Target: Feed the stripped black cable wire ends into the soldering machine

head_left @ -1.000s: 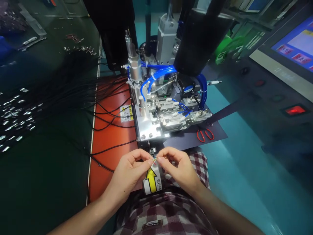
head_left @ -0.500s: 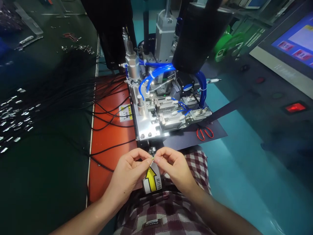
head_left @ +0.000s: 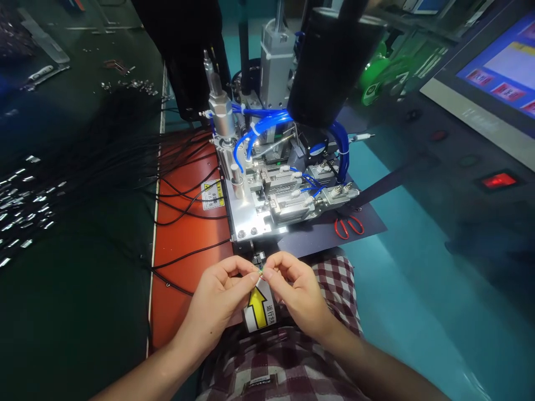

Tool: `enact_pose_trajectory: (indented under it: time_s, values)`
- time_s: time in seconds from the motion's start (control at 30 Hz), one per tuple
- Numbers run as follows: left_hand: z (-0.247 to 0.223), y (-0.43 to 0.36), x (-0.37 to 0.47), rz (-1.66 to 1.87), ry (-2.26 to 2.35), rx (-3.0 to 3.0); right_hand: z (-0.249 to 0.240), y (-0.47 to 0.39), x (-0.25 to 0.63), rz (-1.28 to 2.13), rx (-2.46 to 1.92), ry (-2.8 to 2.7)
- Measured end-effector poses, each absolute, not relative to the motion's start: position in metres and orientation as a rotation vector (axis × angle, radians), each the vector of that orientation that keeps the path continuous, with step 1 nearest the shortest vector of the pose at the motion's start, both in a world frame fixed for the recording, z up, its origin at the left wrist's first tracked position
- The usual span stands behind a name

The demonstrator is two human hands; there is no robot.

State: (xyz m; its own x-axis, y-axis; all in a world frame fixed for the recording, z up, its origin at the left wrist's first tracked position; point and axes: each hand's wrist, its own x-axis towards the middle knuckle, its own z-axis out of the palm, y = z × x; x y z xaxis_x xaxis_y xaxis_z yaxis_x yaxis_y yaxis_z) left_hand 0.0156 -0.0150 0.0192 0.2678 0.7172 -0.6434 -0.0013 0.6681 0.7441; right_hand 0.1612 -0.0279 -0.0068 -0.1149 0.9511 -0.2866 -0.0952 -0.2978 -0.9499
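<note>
My left hand (head_left: 225, 287) and my right hand (head_left: 296, 289) meet fingertip to fingertip in front of the machine's near edge. Thumb and forefinger of each are pinched on thin yellow-green wires (head_left: 261, 273), of which only a tiny bit shows between the tips. The rest of the wires is hidden by the fingers. Just beyond the fingertips sits a small black fixture (head_left: 258, 259) with a pale top. Below the hands lies a white label with a yellow arrow (head_left: 259, 312).
A metal bench machine (head_left: 251, 214) with blue air hoses (head_left: 271, 120) stands ahead. Black cables (head_left: 184, 253) cross the red-orange plate (head_left: 179, 234) from a dark table (head_left: 83, 312) with many shiny cable ends. Red-handled scissors (head_left: 349, 227) lie right; a screen (head_left: 501, 72) stands beyond.
The view has shifted slightly, so the machine and screen sit a little further left. Both hands keep the same pinch at nearly the same spot.
</note>
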Motion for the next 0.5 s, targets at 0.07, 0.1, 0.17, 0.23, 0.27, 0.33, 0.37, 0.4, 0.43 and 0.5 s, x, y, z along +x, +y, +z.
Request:
enact_pose_trajectory:
  time_s: [0.07, 0.1, 0.17, 0.23, 0.27, 0.33, 0.37, 0.4, 0.43, 0.5]
  values:
    - [0.0207, -0.0138, 0.0167, 0.547, 1.226, 0.705, -0.0082, -0.0268, 0.1628, 1.597, -1.274, -0.989]
    - [0.0212, -0.0132, 0.0173, 0.550, 1.229, 0.697, -0.0087, -0.0261, 0.1635, 1.606, -1.270, -0.977]
    - [0.0218, -0.0123, 0.0180, 0.555, 1.226, 0.685, -0.0087, -0.0250, 0.1648, 1.585, -1.284, -1.015]
    - [0.0219, -0.0120, 0.0180, 0.552, 1.214, 0.686, -0.0072, -0.0248, 0.1658, 1.489, -1.324, -1.128]
    - [0.0219, -0.0121, 0.0177, 0.554, 1.214, 0.689, -0.0059, -0.0250, 0.1662, 1.407, -1.347, -1.203]
    - [0.0217, -0.0127, 0.0170, 0.554, 1.210, 0.697, -0.0031, -0.0262, 0.1668, 1.209, -1.373, -1.366]
    - [0.0216, -0.0133, 0.0168, 0.553, 1.210, 0.705, -0.0018, -0.0270, 0.1669, 1.122, -1.372, -1.438]
    - [0.0214, -0.0141, 0.0167, 0.554, 1.213, 0.715, -0.0008, -0.0277, 0.1669, 1.064, -1.366, -1.491]
    - [0.0210, -0.0150, 0.0168, 0.559, 1.215, 0.730, -0.0002, -0.0282, 0.1667, 1.044, -1.362, -1.511]
    - [0.0201, -0.0172, 0.0176, 0.588, 1.224, 0.760, -0.0004, -0.0283, 0.1657, 1.162, -1.360, -1.420]
